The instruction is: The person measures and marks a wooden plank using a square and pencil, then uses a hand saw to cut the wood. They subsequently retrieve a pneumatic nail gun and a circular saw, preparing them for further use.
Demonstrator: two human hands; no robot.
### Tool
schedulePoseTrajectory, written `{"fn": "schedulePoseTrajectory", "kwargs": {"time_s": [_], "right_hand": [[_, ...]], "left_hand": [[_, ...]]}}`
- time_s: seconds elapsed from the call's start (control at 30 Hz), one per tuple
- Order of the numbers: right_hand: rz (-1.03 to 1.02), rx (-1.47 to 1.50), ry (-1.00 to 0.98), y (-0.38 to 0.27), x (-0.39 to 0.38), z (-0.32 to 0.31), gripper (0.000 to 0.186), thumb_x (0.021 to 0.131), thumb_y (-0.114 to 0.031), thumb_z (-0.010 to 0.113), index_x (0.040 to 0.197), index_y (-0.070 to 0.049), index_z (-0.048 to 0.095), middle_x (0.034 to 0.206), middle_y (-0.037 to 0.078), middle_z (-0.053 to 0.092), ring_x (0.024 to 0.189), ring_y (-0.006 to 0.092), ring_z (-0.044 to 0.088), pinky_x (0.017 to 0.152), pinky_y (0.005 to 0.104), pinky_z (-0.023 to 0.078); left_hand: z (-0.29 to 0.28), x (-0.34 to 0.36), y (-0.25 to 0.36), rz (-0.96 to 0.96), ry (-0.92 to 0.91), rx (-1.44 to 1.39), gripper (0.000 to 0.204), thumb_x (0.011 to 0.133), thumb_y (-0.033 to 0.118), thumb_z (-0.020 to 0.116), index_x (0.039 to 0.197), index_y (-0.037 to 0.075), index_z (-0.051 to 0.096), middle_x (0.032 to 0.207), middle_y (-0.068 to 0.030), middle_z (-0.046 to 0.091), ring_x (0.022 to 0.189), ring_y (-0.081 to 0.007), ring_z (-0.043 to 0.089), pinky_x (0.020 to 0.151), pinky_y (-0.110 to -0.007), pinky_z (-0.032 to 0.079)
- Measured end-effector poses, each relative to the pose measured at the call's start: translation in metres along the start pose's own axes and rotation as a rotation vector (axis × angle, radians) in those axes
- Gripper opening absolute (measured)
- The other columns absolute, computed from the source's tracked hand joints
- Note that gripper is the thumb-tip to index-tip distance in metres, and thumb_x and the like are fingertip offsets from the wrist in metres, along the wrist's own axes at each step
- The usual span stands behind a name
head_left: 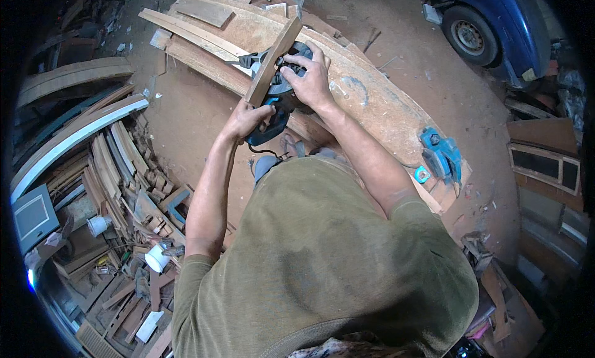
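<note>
A dark circular saw (284, 98) with a blue-accented handle is held tilted above the workbench. A short wooden piece (273, 62) lies along the saw's side. My left hand (245, 120) is closed around the saw's rear handle, close to the wooden piece's lower end; most of its fingers are hidden. My right hand (312, 79) grips the round front part of the saw, its thumb and fingers bent near the wooden piece. Beneath the saw, long timber strips (192, 34) lie on the wood-topped workbench (378, 110). The blade is hard to make out.
A blue power planer (441, 153) and a teal tape measure (421, 174) rest at the bench's right end. Piled wood offcuts (118, 166) and white cups (157, 257) lie to the left. A blue vehicle (505, 23) stands at the far right. A cord (263, 151) hangs below the saw.
</note>
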State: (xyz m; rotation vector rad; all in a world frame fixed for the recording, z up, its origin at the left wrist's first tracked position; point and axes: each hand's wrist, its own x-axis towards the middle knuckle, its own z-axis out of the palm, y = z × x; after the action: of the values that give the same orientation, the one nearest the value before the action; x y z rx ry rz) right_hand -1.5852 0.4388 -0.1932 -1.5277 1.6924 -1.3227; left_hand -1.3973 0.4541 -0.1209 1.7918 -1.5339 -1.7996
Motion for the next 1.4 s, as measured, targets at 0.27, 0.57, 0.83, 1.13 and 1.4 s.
{"fn": "schedulePoseTrajectory", "kwargs": {"time_s": [0.27, 0.57, 0.83, 1.13, 1.4], "right_hand": [[0.008, 0.041, -0.012, 0.002, 0.001, -0.002, 0.028, 0.074, -0.025, 0.081, 0.099, -0.014, 0.076, 0.142, 0.022, 0.042, 0.133, 0.0395, 0.035, 0.112, 0.0471, 0.030], [-0.005, 0.131, 0.033, 0.003, -0.005, -0.003, 0.024, 0.072, -0.024, 0.081, 0.090, -0.009, 0.076, 0.145, 0.023, 0.037, 0.132, 0.0407, 0.037, 0.111, 0.0480, 0.031], [-0.070, 0.097, -0.056, 0.006, -0.011, -0.016, 0.029, 0.074, -0.026, 0.081, 0.099, -0.011, 0.078, 0.145, 0.022, 0.039, 0.132, 0.0397, 0.038, 0.112, 0.0466, 0.031], [-0.149, 0.063, -0.214, 0.005, -0.009, -0.031, 0.021, 0.078, -0.029, 0.081, 0.094, -0.016, 0.079, 0.148, 0.021, 0.038, 0.136, 0.0381, 0.035, 0.113, 0.0492, 0.028], [-0.075, 0.028, -0.054, 0.000, -0.022, -0.025, 0.038, 0.079, -0.024, 0.080, 0.108, -0.002, 0.071, 0.144, 0.023, 0.041, 0.133, 0.0385, 0.040, 0.113, 0.0477, 0.031]], "left_hand": [[0.004, -0.012, 0.015, -0.043, 0.024, -0.002, 0.029, 0.082, 0.017, 0.072, 0.102, 0.000, 0.062, 0.065, -0.0006, 0.058, 0.051, -0.0091, 0.053, 0.046, -0.025, 0.043], [0.012, 0.001, -0.013, 0.109, 0.050, -0.129, 0.041, 0.081, 0.023, 0.074, 0.114, 0.001, 0.060, 0.069, -0.0027, 0.060, 0.053, -0.0104, 0.055, 0.047, -0.027, 0.042], [0.019, 0.012, -0.031, 0.160, 0.033, -0.149, 0.048, 0.081, 0.012, 0.070, 0.125, 0.002, 0.054, 0.082, -0.0009, 0.058, 0.064, -0.0095, 0.054, 0.052, -0.026, 0.046], [0.021, 0.009, -0.034, 0.207, 0.052, -0.150, 0.053, 0.080, 0.012, 0.069, 0.129, 0.003, 0.051, 0.082, -0.0009, 0.058, 0.062, -0.0086, 0.054, 0.052, -0.025, 0.047], [0.036, 0.009, -0.039, 0.283, 0.093, -0.139, 0.064, 0.078, 0.009, 0.069, 0.138, 0.003, 0.046, 0.091, -0.0030, 0.060, 0.069, -0.0094, 0.056, 0.056, -0.026, 0.049]]}}
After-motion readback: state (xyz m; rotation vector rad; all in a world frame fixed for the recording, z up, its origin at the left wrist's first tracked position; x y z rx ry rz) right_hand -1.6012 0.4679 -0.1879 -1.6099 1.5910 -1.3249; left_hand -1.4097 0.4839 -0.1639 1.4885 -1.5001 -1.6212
